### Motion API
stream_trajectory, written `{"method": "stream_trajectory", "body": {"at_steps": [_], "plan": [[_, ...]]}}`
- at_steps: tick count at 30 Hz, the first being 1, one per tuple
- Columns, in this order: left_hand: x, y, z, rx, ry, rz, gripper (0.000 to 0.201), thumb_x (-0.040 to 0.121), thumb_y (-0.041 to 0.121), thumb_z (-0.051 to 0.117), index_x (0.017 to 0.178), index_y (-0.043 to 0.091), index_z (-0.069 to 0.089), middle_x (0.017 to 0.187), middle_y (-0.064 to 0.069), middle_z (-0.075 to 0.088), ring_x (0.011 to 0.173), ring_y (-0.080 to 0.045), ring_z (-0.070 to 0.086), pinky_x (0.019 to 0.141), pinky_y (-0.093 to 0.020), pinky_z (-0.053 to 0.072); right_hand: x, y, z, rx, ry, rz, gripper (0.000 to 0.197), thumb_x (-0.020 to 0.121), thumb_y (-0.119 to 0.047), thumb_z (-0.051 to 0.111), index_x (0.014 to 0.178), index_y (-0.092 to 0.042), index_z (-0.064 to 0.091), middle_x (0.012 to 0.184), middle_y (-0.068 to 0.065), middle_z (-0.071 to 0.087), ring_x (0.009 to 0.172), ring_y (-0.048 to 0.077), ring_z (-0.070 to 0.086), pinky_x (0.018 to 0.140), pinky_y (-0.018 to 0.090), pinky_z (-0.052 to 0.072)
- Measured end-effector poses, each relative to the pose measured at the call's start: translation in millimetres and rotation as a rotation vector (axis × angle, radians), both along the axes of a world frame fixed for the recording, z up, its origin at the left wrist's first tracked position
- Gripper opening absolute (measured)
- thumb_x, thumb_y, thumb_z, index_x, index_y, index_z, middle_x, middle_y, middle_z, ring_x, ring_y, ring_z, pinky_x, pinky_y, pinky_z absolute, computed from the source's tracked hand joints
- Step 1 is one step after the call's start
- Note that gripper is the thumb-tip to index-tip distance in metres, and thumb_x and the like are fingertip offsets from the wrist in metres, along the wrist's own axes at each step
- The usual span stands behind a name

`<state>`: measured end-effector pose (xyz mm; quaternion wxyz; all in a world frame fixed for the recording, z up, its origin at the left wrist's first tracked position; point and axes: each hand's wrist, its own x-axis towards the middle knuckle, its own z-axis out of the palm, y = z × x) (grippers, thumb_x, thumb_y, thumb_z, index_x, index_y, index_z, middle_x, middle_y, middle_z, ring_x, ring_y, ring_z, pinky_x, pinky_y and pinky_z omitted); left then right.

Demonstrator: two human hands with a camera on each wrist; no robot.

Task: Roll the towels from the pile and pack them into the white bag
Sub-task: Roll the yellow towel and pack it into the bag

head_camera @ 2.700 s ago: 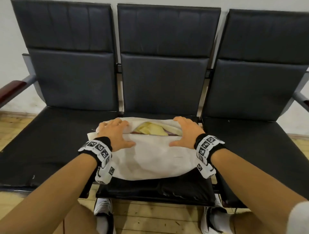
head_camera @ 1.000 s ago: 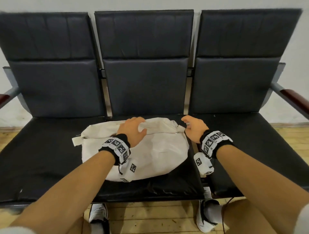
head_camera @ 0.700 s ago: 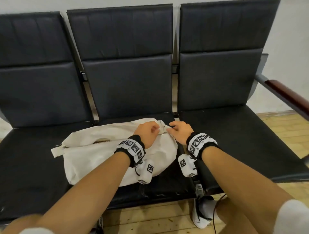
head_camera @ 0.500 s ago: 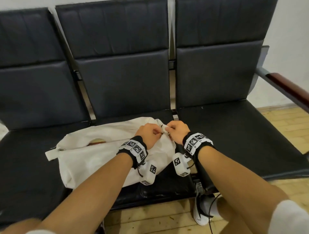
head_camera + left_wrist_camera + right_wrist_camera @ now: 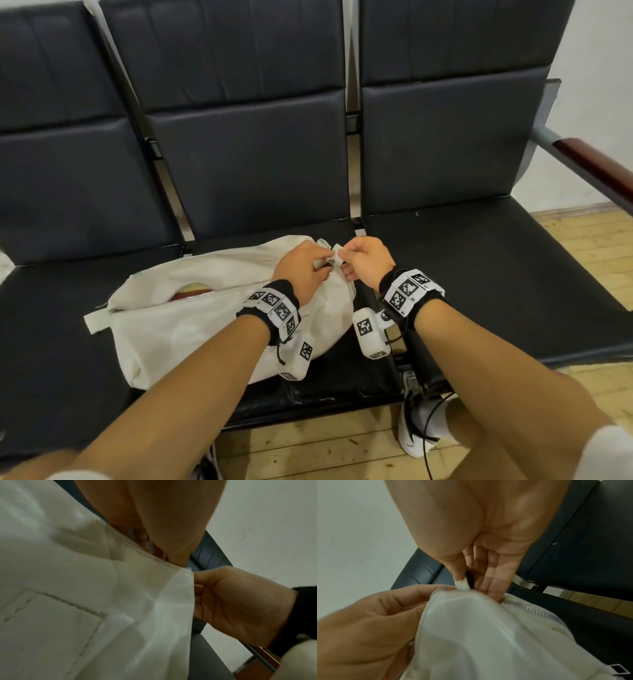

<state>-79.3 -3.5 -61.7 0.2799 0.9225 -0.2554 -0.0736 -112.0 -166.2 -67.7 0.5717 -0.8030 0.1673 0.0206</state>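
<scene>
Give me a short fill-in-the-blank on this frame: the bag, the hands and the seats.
1. The bag lies on the ____ seat of the three.
2. The right hand pinches a white ____ at the bag's end.
3. The bag's zipper is still ____, with coloured cloth showing inside.
4. The left hand grips the bag at its ____ end.

Missing words: middle; tab; open; right

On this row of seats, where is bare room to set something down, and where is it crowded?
The right seat is bare, bordered by the armrest and the right hand. The left seat is bare left of the white bag. The middle seat is crowded: bag and both hands, the left hand included.
</scene>
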Motion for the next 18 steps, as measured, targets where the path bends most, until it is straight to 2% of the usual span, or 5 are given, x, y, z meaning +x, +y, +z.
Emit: {"method": "stream_trajectory", "body": {"at_steps": [6, 13, 16, 18], "plan": [[-3.6, 3.7, 5.8, 0.147, -0.157, -0.101, 0.035, 0.100, 0.028, 0.054, 0.134, 0.024, 0.060, 0.122, 0.003, 0.058, 0.107, -0.014, 0.055, 0.092, -0.030, 0.048, -1.8, 1.6, 3.9, -0.021, -0.003, 0.046, 0.012, 0.096, -0.019, 0.060, 0.097, -0.009, 0.067, 0.087, 0.015, 0.072, 0.084, 0.027, 0.072, 0.075, 0.039, 0.061], [-1.1, 5.2, 12.0, 0.235, -0.124, -0.163, 0.031, 0.104, 0.023, 0.046, 0.131, 0.020, 0.062, 0.123, -0.004, 0.062, 0.111, -0.019, 0.057, 0.098, -0.030, 0.045, 2.5, 4.7, 1.4, -0.149, 0.001, 0.057, 0.009, 0.095, -0.025, 0.061, 0.092, -0.018, 0.066, 0.082, 0.006, 0.071, 0.079, 0.020, 0.070, 0.079, 0.041, 0.060], [-1.2, 6.6, 14.1, 0.291, -0.104, -0.187, 0.029, 0.104, 0.023, 0.046, 0.128, 0.021, 0.063, 0.115, -0.004, 0.062, 0.104, -0.019, 0.056, 0.094, -0.030, 0.045, 1.8, 7.4, -0.9, -0.176, 0.007, 0.062, 0.010, 0.094, -0.029, 0.061, 0.093, -0.020, 0.064, 0.083, 0.004, 0.069, 0.079, 0.020, 0.069, 0.077, 0.041, 0.060], [-2.1, 7.4, 15.3, 0.311, -0.095, -0.207, 0.025, 0.104, 0.024, 0.045, 0.119, 0.020, 0.065, 0.104, -0.002, 0.060, 0.097, -0.018, 0.055, 0.090, -0.030, 0.046, 0.7, 9.5, -1.7, -0.227, 0.004, 0.108, 0.011, 0.094, -0.030, 0.061, 0.097, -0.021, 0.065, 0.088, 0.001, 0.069, 0.083, 0.018, 0.066, 0.079, 0.039, 0.058]]}}
